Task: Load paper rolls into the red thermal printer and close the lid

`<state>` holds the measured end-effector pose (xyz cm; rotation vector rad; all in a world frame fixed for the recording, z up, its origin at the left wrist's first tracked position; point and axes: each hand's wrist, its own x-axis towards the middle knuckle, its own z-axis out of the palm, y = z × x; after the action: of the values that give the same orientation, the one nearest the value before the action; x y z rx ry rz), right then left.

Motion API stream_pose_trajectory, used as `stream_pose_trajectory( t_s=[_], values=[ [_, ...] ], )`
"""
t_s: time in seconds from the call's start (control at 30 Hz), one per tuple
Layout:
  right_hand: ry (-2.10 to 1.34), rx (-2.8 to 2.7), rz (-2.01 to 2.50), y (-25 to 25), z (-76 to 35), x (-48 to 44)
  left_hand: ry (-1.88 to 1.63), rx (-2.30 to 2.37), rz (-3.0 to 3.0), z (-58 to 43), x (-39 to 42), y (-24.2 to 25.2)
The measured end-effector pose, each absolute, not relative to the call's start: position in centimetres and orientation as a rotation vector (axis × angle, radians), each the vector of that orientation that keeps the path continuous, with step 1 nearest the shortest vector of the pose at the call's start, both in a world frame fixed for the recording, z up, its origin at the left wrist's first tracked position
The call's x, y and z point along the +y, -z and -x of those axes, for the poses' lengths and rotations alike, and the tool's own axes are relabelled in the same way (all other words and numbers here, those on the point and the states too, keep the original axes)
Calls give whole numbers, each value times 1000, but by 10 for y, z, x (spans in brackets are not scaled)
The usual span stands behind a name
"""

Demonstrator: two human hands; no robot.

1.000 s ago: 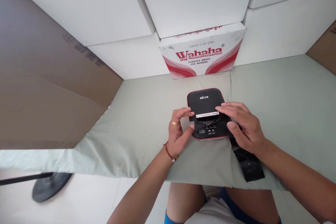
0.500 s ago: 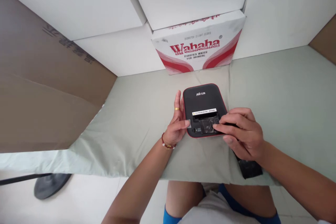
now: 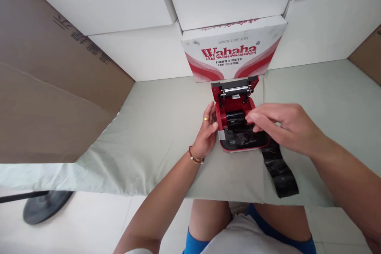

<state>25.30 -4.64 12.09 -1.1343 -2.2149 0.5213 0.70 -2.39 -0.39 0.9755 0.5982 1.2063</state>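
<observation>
A small red-and-black label printer [image 3: 219, 121] stands on the cloth-covered table with its lid [image 3: 235, 83] raised, showing a roller inside. A shiny black roll [image 3: 235, 119] lies in the red compartment. My left hand [image 3: 205, 135] grips the printer's left side, thumb near a pale grey patch. Over the printer's right side, my right hand [image 3: 282, 127] has its fingers bent together close to the roll; what lies between the fingertips, if anything, is hidden. A crumpled black strip [image 3: 279, 172] trails on the cloth below my right hand.
Behind the printer stands a white and red Wahaha water carton [image 3: 232, 53], close to the raised lid. White boxes [image 3: 139, 57] are stacked along the back, and a large brown carton [image 3: 59, 107] stands at the left. The green cloth [image 3: 149, 158] hangs over the table's front edge.
The printer's lid has swung up and back, baring the black roll. My right hand has moved from the printer's front slot up to its right side. My left hand stays at the left side.
</observation>
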Motion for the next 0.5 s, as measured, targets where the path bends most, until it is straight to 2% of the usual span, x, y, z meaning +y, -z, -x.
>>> stream_pose_trajectory(
  t_s=[0.1, 0.23, 0.5],
  values=[
    [-475, -2539, 1572, -141, -227, -18, -1209, 643, -912, -6, -19, 4],
    [-319, -2823, 1909, -143, -188, 8, -1217, 647, -872, -5, -14, 5],
    [-222, -2766, 2029, -154, -176, -5, -1256, 612, -718, -3, -12, -4]
  ],
)
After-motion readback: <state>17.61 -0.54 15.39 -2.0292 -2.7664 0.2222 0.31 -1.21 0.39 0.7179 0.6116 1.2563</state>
